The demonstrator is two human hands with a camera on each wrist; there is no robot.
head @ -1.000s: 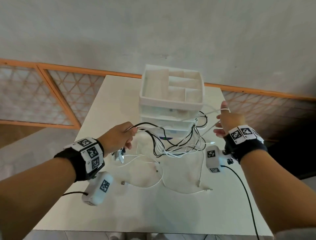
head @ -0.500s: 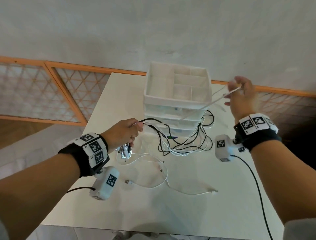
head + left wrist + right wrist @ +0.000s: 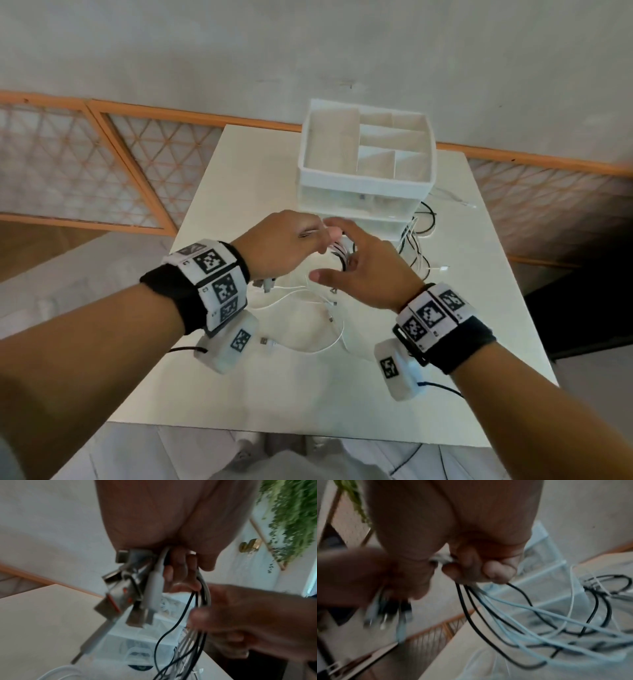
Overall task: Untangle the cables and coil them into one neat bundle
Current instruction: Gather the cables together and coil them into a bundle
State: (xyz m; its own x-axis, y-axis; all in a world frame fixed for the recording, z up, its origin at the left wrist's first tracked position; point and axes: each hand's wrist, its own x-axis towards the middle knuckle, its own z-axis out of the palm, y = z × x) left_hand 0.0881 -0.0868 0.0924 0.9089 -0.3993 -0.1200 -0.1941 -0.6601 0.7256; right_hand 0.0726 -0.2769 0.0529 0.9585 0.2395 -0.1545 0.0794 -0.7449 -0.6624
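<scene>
A tangle of black and white cables [image 3: 416, 246] lies on the white table [image 3: 308, 394] in front of a drawer organizer. My left hand [image 3: 284, 243] grips one end of the bunch, and several USB plugs [image 3: 133, 588] hang below its fist. My right hand [image 3: 359, 270] is right beside it, with fingers curled round the same cables [image 3: 522, 615] just past the left fist. The strands fan out from it down to the table. More white cable [image 3: 329, 342] loops loose under both hands.
A white drawer organizer [image 3: 366, 178] with an open compartment tray on top stands at the table's far side, cables looping at its right foot. A loose white cable end [image 3: 459, 200] lies to its right. An orange-framed lattice screen [image 3: 120, 171] runs along the wall.
My right hand has come down and left from beside the organizer's top, where it pulled a white cable taut, and now holds the bunch next to my left hand. The left hand stayed.
</scene>
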